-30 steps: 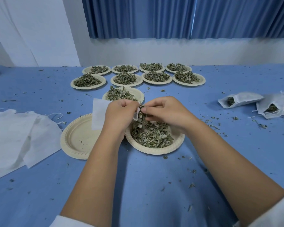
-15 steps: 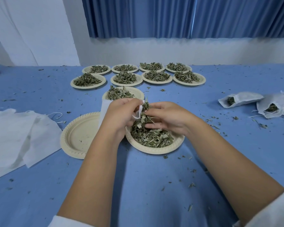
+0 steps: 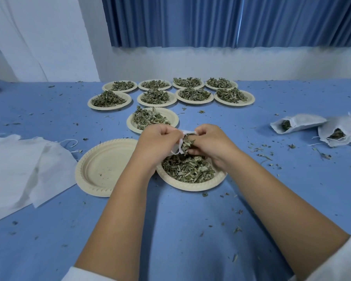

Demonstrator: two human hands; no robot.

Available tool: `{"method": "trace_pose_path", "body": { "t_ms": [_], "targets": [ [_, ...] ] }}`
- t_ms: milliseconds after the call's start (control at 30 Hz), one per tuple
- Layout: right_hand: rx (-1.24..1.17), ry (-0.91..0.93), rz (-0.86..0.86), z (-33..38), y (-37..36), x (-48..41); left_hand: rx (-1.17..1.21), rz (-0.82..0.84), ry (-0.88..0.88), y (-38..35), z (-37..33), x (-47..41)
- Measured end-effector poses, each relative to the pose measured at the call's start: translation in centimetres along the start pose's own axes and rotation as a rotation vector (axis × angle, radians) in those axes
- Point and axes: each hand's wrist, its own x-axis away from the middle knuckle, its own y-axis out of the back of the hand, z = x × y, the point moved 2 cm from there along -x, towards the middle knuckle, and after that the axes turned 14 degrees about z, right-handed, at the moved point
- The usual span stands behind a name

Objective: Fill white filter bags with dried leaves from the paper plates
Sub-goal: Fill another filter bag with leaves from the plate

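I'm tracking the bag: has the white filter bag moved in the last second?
Yes. The filter bag no longer sticks out over the rim of the empty plate; it has drawn right, behind the left hand, only its mouth showing.

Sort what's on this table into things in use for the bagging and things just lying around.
In use: left hand gripping filter bag; right hand pinching dried leaves; near plate; waiting plates; empty bags.
Lying about: empty plate; leaf crumbs; filled bags; curtain.
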Motion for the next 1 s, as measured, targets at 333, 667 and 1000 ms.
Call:
{"method": "trace_pose_path", "body": {
  "t_ms": [333, 667, 1000],
  "targets": [
    [-0.463, 0.004, 0.343, 1.7, 0.5, 1.0, 0.277, -0.236, -0.004, 0.9, -0.4, 0.6],
    [-0.356, 0.049, 0.348, 0.9, -0.2, 1.0, 0.306, -0.118, 0.029, 0.9, -0.5, 0.4],
    [-0.247, -0.011, 0.301, 0.3, -0.3, 0.5, 0.410, 0.012, 0.043, 0.2, -1.0, 0.6]
  ]
}}
